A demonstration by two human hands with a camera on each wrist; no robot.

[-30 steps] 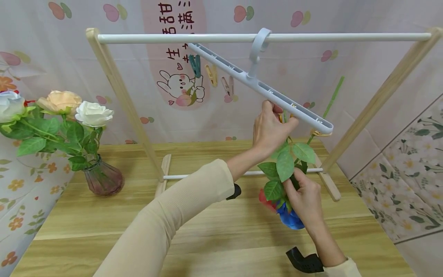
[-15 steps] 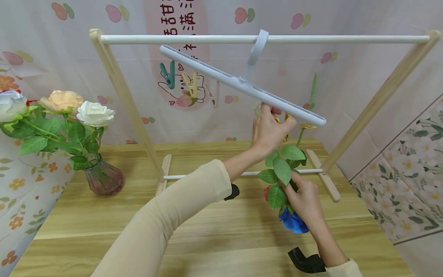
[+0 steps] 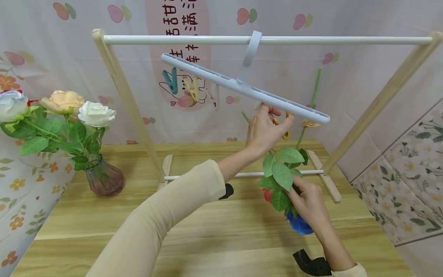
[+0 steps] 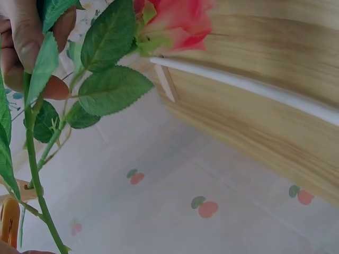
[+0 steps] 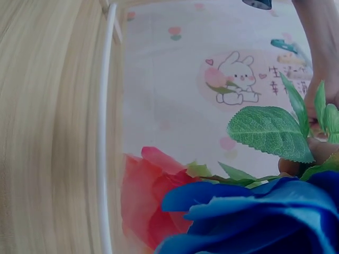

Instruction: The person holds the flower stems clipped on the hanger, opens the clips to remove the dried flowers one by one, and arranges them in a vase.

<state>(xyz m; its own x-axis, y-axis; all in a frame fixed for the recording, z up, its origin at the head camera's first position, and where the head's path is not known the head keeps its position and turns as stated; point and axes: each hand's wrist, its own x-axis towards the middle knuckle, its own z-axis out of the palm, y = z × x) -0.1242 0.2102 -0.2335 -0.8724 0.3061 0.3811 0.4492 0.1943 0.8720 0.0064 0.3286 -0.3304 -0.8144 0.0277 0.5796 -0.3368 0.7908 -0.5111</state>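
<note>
A leafy stem [image 4: 33, 159] is pinched by the right hand [image 3: 308, 199] above the blue rose [image 3: 300, 225]; the left hand [image 3: 262, 132] is half-curled beneath the hanger [image 3: 207, 74] (its hold cannot be told).

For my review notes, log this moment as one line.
left hand: under tilted hanger | right hand: holds green stem | blue flower: below right hand

The person wears a pale cream top. Its left sleeve [image 3: 166, 211] is close-fitting, finely ribbed, creased partway along, with a straight hem below. Only the edge of the right sleeve [image 3: 350, 271] shows. At the right wrist is an angled black bracket [image 3: 312, 264] with small dots; a smaller rounded black piece [image 3: 227, 191] shows by the left cuff. Both hands [image 3: 264, 129] [image 3: 308, 198] are bare.
</note>
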